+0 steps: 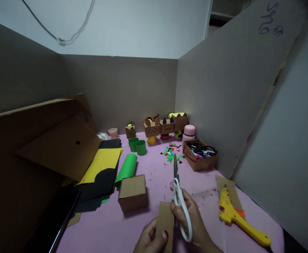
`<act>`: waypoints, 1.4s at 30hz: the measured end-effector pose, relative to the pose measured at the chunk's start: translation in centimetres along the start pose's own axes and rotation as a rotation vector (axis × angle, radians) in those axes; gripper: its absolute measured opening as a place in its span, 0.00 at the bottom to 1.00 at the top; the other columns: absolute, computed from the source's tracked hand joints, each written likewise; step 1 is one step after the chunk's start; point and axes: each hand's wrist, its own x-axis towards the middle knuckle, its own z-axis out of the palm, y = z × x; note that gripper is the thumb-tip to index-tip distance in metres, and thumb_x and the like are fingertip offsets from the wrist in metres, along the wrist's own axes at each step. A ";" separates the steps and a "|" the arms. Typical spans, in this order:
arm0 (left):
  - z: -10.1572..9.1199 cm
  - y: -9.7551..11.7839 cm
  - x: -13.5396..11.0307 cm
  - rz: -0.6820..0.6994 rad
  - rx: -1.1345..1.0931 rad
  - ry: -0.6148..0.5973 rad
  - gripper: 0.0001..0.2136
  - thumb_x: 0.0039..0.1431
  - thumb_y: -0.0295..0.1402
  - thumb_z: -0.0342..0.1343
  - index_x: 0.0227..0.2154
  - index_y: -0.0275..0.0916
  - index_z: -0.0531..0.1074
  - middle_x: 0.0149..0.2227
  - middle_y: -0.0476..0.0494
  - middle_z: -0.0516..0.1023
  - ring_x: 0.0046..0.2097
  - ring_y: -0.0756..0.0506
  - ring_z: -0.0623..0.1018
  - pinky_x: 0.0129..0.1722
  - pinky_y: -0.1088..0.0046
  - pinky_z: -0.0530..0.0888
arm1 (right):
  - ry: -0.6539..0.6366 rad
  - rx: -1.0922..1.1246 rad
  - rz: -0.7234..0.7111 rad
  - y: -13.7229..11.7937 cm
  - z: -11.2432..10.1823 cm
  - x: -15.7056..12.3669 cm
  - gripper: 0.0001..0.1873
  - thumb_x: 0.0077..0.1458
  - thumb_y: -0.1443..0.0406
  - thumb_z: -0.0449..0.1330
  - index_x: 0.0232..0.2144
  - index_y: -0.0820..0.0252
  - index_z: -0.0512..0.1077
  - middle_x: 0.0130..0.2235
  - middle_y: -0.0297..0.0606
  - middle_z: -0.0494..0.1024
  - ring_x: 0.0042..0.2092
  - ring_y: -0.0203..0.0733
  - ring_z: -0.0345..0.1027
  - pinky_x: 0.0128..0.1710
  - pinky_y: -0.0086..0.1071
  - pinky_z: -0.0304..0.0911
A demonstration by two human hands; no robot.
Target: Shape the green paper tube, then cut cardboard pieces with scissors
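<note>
A strip of brown cardboard (164,219) is pinched in my left hand (151,236), thumb on top, at the bottom of the head view. Just right of it, my right hand (192,219) grips white-handled scissors (178,196). Their blades point away from me and look closed or nearly so. The right thumb touches or lies very near the strip's upper right corner. Left of the hands sits a small closed cardboard box (132,193). Behind that box lies a rolled green sheet (127,168).
A yellow glue gun (234,216) lies at the right on cardboard. An open box (200,158) of pens and scissors stands farther back, near paper scraps (172,153). Black and yellow sheets (105,161) lie left. Cardboard figures (151,129) and green cups (141,147) stand behind.
</note>
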 end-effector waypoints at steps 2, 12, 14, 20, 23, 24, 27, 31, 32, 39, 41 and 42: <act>0.1 0.2 0.1 0.037 -0.027 -0.023 0.22 0.48 0.44 0.62 0.44 0.38 0.73 0.34 0.40 0.77 0.34 0.43 0.75 0.36 0.68 0.69 | 0.003 -0.017 -0.005 -0.1 0.1 -0.1 0.26 0.38 0.63 0.69 0.43 0.59 0.68 0.22 0.23 0.61 0.21 0.29 0.51 0.20 0.22 0.52; 1.2 1.9 -0.8 0.038 0.069 -0.027 0.22 0.52 0.43 0.58 0.47 0.37 0.72 0.38 0.39 0.78 0.42 0.40 0.74 0.39 0.69 0.66 | 0.036 0.019 0.007 -1.1 0.0 -0.6 0.27 0.41 0.63 0.68 0.45 0.59 0.67 0.22 0.24 0.63 0.22 0.29 0.53 0.20 0.21 0.54; 1.4 2.1 -1.1 0.042 0.079 -0.002 0.21 0.52 0.44 0.58 0.46 0.37 0.73 0.38 0.39 0.78 0.41 0.41 0.73 0.39 0.70 0.66 | 0.022 0.049 0.021 -1.0 -0.1 -0.7 0.27 0.43 0.61 0.68 0.46 0.58 0.66 0.23 0.24 0.64 0.22 0.29 0.54 0.20 0.21 0.54; 1.0 1.6 -1.2 0.023 0.076 0.072 0.22 0.54 0.44 0.56 0.50 0.40 0.70 0.34 0.43 0.76 0.30 0.48 0.70 0.31 0.73 0.64 | -0.069 0.067 0.059 -0.7 0.0 -1.0 0.26 0.40 0.64 0.70 0.44 0.56 0.68 0.26 0.27 0.67 0.25 0.32 0.59 0.26 0.24 0.60; 0.7 1.7 -1.1 0.043 0.100 0.047 0.20 0.53 0.44 0.57 0.46 0.37 0.72 0.34 0.42 0.76 0.32 0.48 0.70 0.31 0.74 0.65 | -0.076 0.008 0.065 -0.6 0.0 -1.1 0.26 0.38 0.68 0.70 0.42 0.56 0.69 0.28 0.28 0.69 0.28 0.33 0.60 0.28 0.25 0.60; 0.6 1.8 -1.0 0.051 0.118 0.051 0.19 0.53 0.44 0.58 0.43 0.36 0.73 0.33 0.42 0.75 0.32 0.48 0.70 0.31 0.74 0.65 | -0.068 0.000 0.058 -0.6 0.0 -1.1 0.26 0.38 0.68 0.69 0.42 0.56 0.69 0.28 0.28 0.68 0.28 0.34 0.60 0.28 0.25 0.60; 0.6 2.2 -0.9 0.043 0.141 0.140 0.16 0.52 0.44 0.58 0.37 0.36 0.73 0.29 0.45 0.74 0.29 0.49 0.70 0.28 0.75 0.65 | -0.059 0.001 0.039 -0.7 -0.1 -1.1 0.26 0.38 0.67 0.69 0.42 0.56 0.69 0.27 0.27 0.68 0.28 0.33 0.60 0.27 0.24 0.59; 0.8 2.7 -0.9 0.032 0.109 0.246 0.15 0.56 0.45 0.53 0.36 0.37 0.69 0.23 0.46 0.74 0.24 0.50 0.70 0.24 0.76 0.63 | -0.074 -0.015 0.074 -0.9 0.1 -1.1 0.27 0.42 0.61 0.69 0.45 0.57 0.65 0.23 0.25 0.67 0.22 0.30 0.56 0.22 0.22 0.53; 0.9 2.8 -1.0 0.045 0.109 0.254 0.15 0.57 0.45 0.52 0.36 0.37 0.69 0.23 0.47 0.75 0.24 0.50 0.71 0.24 0.76 0.64 | -0.077 -0.022 0.072 -0.9 0.2 -1.1 0.27 0.43 0.60 0.68 0.45 0.57 0.64 0.23 0.26 0.67 0.23 0.30 0.56 0.22 0.23 0.53; 0.3 4.1 -1.3 0.159 0.096 0.305 0.13 0.55 0.42 0.55 0.36 0.37 0.67 0.26 0.45 0.78 0.29 0.48 0.74 0.31 0.74 0.69 | -0.100 -0.098 0.138 -0.3 0.2 -1.5 0.28 0.48 0.52 0.64 0.46 0.59 0.62 0.22 0.28 0.69 0.21 0.31 0.58 0.20 0.24 0.55; 0.1 4.2 -1.3 0.153 0.072 0.310 0.12 0.57 0.41 0.53 0.37 0.37 0.67 0.26 0.46 0.78 0.29 0.48 0.74 0.31 0.73 0.70 | -0.128 -0.113 0.160 0.0 0.2 -1.6 0.29 0.49 0.52 0.63 0.47 0.59 0.61 0.22 0.28 0.69 0.21 0.31 0.58 0.19 0.24 0.54; 0.0 4.2 -1.2 0.146 0.053 0.305 0.12 0.57 0.41 0.52 0.38 0.38 0.67 0.26 0.45 0.78 0.29 0.48 0.74 0.30 0.73 0.70 | -0.147 -0.126 0.159 0.1 0.2 -1.6 0.29 0.49 0.52 0.63 0.48 0.59 0.61 0.22 0.28 0.69 0.21 0.31 0.58 0.19 0.24 0.54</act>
